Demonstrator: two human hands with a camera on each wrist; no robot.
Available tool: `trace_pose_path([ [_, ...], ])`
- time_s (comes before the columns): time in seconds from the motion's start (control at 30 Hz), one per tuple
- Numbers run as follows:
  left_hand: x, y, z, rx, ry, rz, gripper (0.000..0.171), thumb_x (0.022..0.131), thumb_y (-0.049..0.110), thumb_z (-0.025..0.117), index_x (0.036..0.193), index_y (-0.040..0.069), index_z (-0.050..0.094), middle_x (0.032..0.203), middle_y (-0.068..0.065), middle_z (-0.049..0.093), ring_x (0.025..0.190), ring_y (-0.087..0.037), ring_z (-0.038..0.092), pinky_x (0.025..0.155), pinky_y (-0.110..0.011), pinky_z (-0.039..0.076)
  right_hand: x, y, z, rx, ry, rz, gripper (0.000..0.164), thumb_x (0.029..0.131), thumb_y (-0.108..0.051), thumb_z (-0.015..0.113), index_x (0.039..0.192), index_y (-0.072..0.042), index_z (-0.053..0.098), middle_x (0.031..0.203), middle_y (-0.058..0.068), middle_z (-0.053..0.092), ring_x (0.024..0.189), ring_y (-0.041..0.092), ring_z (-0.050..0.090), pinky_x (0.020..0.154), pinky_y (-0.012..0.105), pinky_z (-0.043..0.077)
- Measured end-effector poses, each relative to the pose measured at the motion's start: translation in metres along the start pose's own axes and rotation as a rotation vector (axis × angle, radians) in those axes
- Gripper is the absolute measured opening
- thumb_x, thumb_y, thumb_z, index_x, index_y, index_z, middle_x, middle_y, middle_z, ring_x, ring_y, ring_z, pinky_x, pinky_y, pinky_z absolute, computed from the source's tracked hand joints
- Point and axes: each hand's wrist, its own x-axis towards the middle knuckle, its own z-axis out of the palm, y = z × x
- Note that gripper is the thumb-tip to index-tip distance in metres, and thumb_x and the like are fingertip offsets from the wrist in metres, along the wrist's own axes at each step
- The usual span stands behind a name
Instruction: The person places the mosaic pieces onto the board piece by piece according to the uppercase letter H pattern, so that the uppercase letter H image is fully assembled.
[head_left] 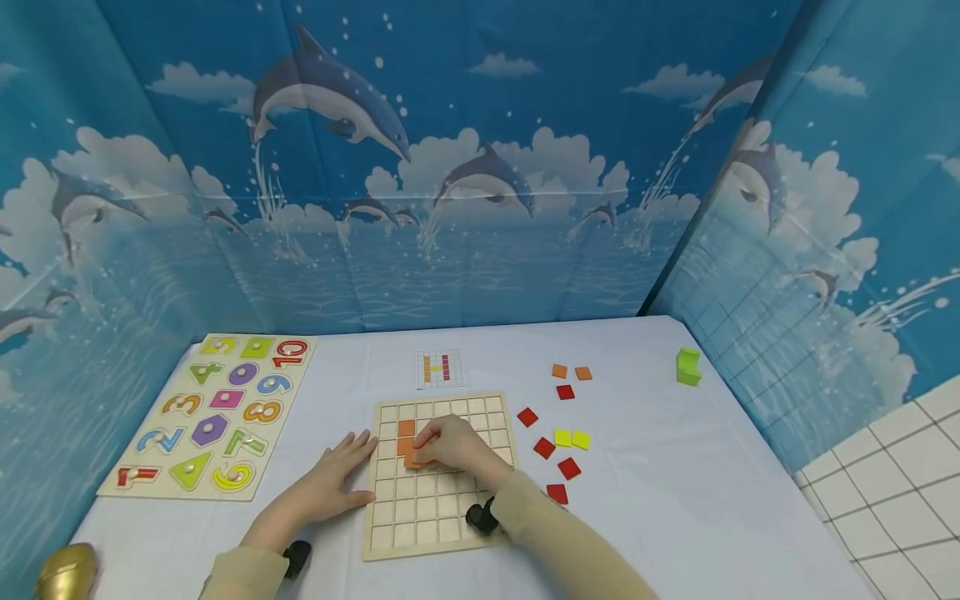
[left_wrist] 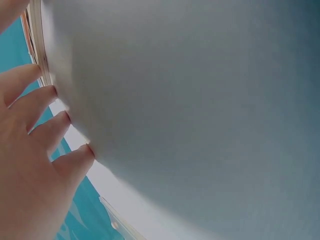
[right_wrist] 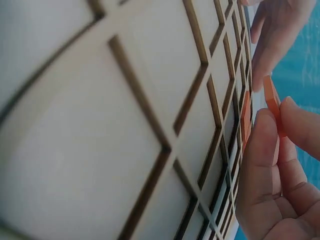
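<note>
A wooden grid board (head_left: 403, 533) lies on the white tablecloth in the head view. Two orange square tiles sit in its cells, the upper orange tile (head_left: 406, 427) above the lower one (head_left: 405, 446). My right hand (head_left: 453, 442) is over the board and pinches another orange tile (right_wrist: 272, 102) between thumb and index finger; in the right wrist view it is tilted above the grid. My left hand (head_left: 330, 479) lies with fingers spread at the board's left side, its fingertips touching the edge. The left wrist view shows those fingers (left_wrist: 50, 132) fairly straight.
Right of the board lie several red tiles (head_left: 569, 468), two yellow tiles (head_left: 562, 437) and two orange tiles (head_left: 559, 371). A pattern card (head_left: 441, 379) is behind it. A number puzzle (head_left: 251, 487) lies left, a green block (head_left: 687, 367) far right, a gold object (head_left: 67, 572) front left.
</note>
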Motion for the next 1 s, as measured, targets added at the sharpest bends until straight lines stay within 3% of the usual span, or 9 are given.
trace_pose_path([
  [0.13,0.001,0.000,0.000,-0.007,0.002,0.007,0.084,0.082,0.033,0.078,0.149,0.001,0.040,0.157,-0.025,0.031,0.147,-0.049,0.018,0.117,-0.070,0.014,0.001,-0.002,0.008,-0.026,0.014,-0.002,0.009,0.081,-0.008,0.079,0.081,-0.006,0.070,0.071,0.000,0.066,0.063,0.014,0.068,0.056,0.022,0.053],
  [0.3,0.001,0.001,-0.001,-0.008,-0.002,0.007,0.083,0.082,0.032,0.078,0.149,0.001,0.039,0.157,-0.025,0.031,0.147,-0.049,0.018,0.116,-0.070,0.014,0.002,-0.004,0.015,-0.096,0.046,-0.016,0.013,0.079,-0.007,0.080,0.074,-0.008,0.068,0.064,-0.003,0.062,0.057,0.009,0.059,0.050,0.017,0.044],
  [0.63,0.000,0.003,-0.002,-0.015,-0.005,0.004,0.083,0.082,0.033,0.078,0.148,0.000,0.040,0.157,-0.025,0.030,0.147,-0.050,0.018,0.117,-0.069,0.013,0.004,-0.010,0.024,-0.280,0.073,-0.068,0.019,0.080,-0.007,0.079,0.070,-0.011,0.064,0.070,-0.004,0.056,0.063,0.009,0.047,0.053,0.019,0.038],
  [1.0,-0.001,0.002,-0.001,-0.021,-0.003,-0.005,0.083,0.081,0.031,0.079,0.149,0.001,0.040,0.158,-0.024,0.031,0.147,-0.049,0.018,0.117,-0.069,0.013,0.004,-0.009,0.026,-0.302,0.091,-0.079,0.025,0.080,-0.007,0.078,0.066,-0.012,0.058,0.065,-0.005,0.052,0.058,0.008,0.045,0.051,0.019,0.036],
])
